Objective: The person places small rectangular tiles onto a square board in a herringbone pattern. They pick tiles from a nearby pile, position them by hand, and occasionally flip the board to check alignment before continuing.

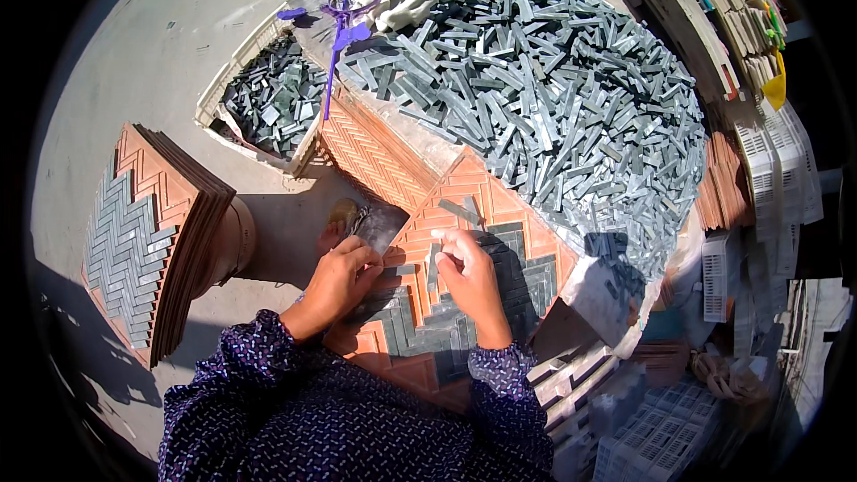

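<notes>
An orange mould tray (541,236) with herringbone slots lies before me, partly filled with dark grey stone strips (451,335). Over its middle, my right hand (473,284) pinches a short grey stone strip (434,266) between thumb and fingers. My left hand (337,281) is at the tray's left edge, with its fingers curled together; whatever may be in them is hidden. Two loose strips (460,211) rest on the tray's far part, beyond my right hand.
A large heap of grey strips (544,80) covers the surface beyond the tray. Further left are a crate of dark pieces (275,89) and a stack of trays, the top one filled (134,254). A purple hoop-ended stick (336,62) and pale gloves (418,4) lie behind. White plastic crates (656,424) stand at right.
</notes>
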Demonstrator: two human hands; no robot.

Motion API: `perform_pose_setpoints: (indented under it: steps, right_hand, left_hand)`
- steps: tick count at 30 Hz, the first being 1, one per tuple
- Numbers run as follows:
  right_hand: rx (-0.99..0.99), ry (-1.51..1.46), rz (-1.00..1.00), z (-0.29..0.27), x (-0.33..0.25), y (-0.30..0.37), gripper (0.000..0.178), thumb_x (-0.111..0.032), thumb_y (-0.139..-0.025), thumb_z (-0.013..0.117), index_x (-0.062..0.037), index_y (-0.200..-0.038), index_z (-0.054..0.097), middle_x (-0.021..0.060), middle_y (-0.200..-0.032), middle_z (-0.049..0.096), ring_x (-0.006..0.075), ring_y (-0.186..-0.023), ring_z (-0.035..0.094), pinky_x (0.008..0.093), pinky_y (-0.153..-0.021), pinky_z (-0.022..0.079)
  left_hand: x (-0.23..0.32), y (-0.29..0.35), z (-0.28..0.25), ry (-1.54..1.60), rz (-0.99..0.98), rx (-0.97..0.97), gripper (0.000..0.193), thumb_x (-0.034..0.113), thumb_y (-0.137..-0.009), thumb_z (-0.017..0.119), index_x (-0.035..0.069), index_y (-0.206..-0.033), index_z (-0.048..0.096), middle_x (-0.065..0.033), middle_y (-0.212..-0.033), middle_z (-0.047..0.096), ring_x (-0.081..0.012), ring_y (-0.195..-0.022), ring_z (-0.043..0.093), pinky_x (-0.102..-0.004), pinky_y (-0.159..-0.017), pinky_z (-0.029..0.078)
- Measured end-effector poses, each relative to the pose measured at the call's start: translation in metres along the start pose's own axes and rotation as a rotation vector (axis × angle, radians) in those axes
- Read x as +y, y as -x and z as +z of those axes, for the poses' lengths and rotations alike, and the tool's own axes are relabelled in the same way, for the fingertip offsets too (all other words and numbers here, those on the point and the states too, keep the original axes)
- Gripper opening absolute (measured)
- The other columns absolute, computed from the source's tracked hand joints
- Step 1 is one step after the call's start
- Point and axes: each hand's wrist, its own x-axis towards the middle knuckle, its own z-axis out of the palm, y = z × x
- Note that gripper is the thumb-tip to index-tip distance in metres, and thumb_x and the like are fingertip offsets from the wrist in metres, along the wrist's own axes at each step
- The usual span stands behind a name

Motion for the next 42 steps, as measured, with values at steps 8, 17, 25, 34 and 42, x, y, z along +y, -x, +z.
perform_pose_setpoints:
  steps: [8, 17, 25, 34, 42]
  right_hand:
    - [-0.098, 0.175, -0.130, 0.006, 0.003, 0.026, 0.022, -0.002, -0.080, 0.059, -0.0021, -0.102, 0.059, 0.0163, -0.083, 0.062, 0.0268, -0.073, 0.063, 0.0324, -0.064, 0.048]
    - [0.016, 0.386, -0.308, 0.020, -0.002, 0.038, 0.020, 0.001, -0.073, 0.064, -0.0007, -0.092, 0.060, 0.0139, -0.088, 0.060, 0.0314, -0.083, 0.058, 0.0376, -0.072, 0.047]
    - [0.003, 0.314, -0.319, 0.010, -0.006, 0.048, 0.022, 0.000, -0.075, 0.063, -0.0012, -0.097, 0.060, 0.0137, -0.091, 0.058, 0.0321, -0.083, 0.058, 0.0374, -0.073, 0.048]
    - [0.114, 0.219, -0.135, 0.002, 0.007, 0.085, 0.021, -0.004, -0.079, 0.063, -0.0003, -0.100, 0.060, 0.0176, -0.092, 0.062, 0.0332, -0.083, 0.062, 0.0354, -0.070, 0.050]
    - [0.157, 0.215, -0.137, -0.002, 0.005, 0.091, 0.021, -0.005, -0.080, 0.063, -0.0002, -0.100, 0.061, 0.0178, -0.091, 0.062, 0.0327, -0.082, 0.062, 0.0340, -0.069, 0.049]
  left_hand:
    - [0.002, 0.000, 0.001, -0.008, 0.078, -0.009, 0.011, 0.003, -0.074, 0.065, 0.003, -0.086, 0.063, -0.0120, -0.083, 0.058, -0.0324, -0.075, 0.060, -0.0372, -0.065, 0.049]
    - [0.004, 0.000, -0.001, -0.058, 0.089, -0.034, 0.011, 0.004, -0.074, 0.065, 0.004, -0.085, 0.065, -0.0114, -0.084, 0.060, -0.0321, -0.076, 0.061, -0.0379, -0.066, 0.050]
    - [0.004, 0.002, -0.004, -0.148, 0.218, -0.069, 0.022, 0.006, -0.072, 0.067, 0.005, -0.094, 0.062, -0.0106, -0.086, 0.057, -0.0323, -0.077, 0.058, -0.0380, -0.066, 0.049]
    - [0.010, 0.016, -0.002, -0.057, 0.166, -0.047, 0.023, 0.000, -0.069, 0.068, 0.003, -0.090, 0.062, -0.0120, -0.087, 0.058, -0.0321, -0.080, 0.059, -0.0366, -0.071, 0.050]
    - [0.011, 0.013, 0.007, -0.108, 0.165, -0.009, 0.018, -0.001, -0.071, 0.066, 0.002, -0.087, 0.061, -0.0128, -0.085, 0.058, -0.0327, -0.078, 0.058, -0.0373, -0.069, 0.049]
